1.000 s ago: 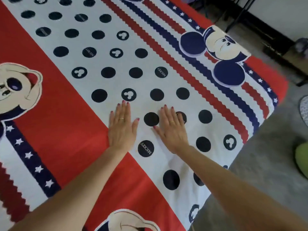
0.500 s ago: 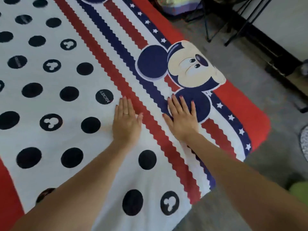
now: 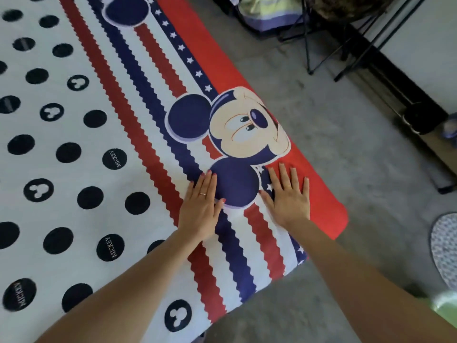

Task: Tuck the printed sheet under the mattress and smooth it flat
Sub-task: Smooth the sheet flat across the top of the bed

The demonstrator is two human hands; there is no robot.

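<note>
The printed sheet (image 3: 103,134) covers the mattress: white with dark dots, red and blue zigzag stripes, a cartoon mouse head and a red border along the right edge. It lies taut over the near right corner. My left hand (image 3: 201,209) rests flat, palm down, on the zigzag stripes beside the mouse's dark ear. To the right of that ear, my right hand (image 3: 288,196) presses flat with fingers spread, near the red border. Neither hand holds anything.
Grey concrete floor (image 3: 333,100) runs along the mattress's right side. Black folding stand legs (image 3: 314,50) and a bundle of cloth (image 3: 262,11) are at the top right. A patterned slipper (image 3: 445,246) lies at the right edge.
Both flat hands have slid rightward across the sheet, from the dotted white area over the stripes to the mouse print near the red border. The view has followed them.
</note>
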